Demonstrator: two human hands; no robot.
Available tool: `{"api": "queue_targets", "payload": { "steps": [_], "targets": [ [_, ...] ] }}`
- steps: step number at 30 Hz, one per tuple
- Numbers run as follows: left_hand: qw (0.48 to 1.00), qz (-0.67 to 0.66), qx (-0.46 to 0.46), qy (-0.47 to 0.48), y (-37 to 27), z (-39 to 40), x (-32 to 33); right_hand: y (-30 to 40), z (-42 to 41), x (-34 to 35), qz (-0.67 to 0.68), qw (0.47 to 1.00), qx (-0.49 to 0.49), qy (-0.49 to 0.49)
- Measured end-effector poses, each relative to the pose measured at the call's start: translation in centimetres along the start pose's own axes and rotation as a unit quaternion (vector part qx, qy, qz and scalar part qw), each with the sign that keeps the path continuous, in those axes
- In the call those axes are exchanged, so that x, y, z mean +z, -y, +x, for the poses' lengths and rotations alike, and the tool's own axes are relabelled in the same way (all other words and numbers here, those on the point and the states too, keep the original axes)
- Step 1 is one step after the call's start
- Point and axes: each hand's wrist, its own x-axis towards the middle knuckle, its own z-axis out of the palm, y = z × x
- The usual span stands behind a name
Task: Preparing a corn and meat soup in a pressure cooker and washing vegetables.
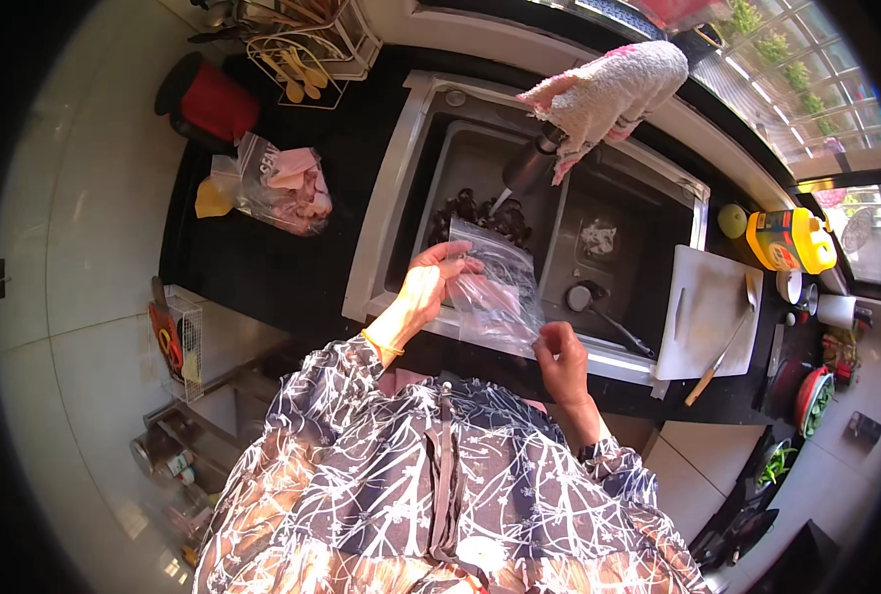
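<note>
A clear plastic zip bag (496, 286) is stretched between my two hands over the near edge of the double sink (559, 223). My left hand (429, 278) grips its upper left side, near the zip strip. At the bag's lower right corner, my right hand (563, 364) pinches the plastic. Behind the bag, dark lumpy pieces (511, 223) lie in the left basin under the faucet (531, 163), where water runs. The bag partly hides them. A second zip bag (292, 185) with pale pink pieces rests on the black counter at left.
A towel (611, 89) drapes the faucet. The right basin holds a ladle-like utensil (580, 298). Right of the sink are a white cutting board (708, 312), a wooden-handled utensil (708, 386) and a yellow jug (789, 239). A red and black container (214, 104) and a utensil rack (321, 59) stand at upper left.
</note>
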Motion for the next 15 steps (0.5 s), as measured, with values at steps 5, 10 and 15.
{"api": "queue_targets", "payload": {
  "steps": [5, 10, 15],
  "targets": [
    [0.997, 0.030, 0.058, 0.037, -1.3, -0.2, -0.6, -1.6, 2.2, -1.7, 0.157, 0.984, 0.077, 0.023],
    [0.971, 0.216, 0.092, 0.052, -2.0, -1.8, 2.5, 0.5, 9.3, -2.1, 0.241, 0.955, 0.148, 0.087],
    [0.691, 0.597, 0.401, 0.076, -2.6, -3.2, 4.9, 3.7, 14.3, 0.4, 0.453, 0.786, 0.325, 0.267]
  ]
}}
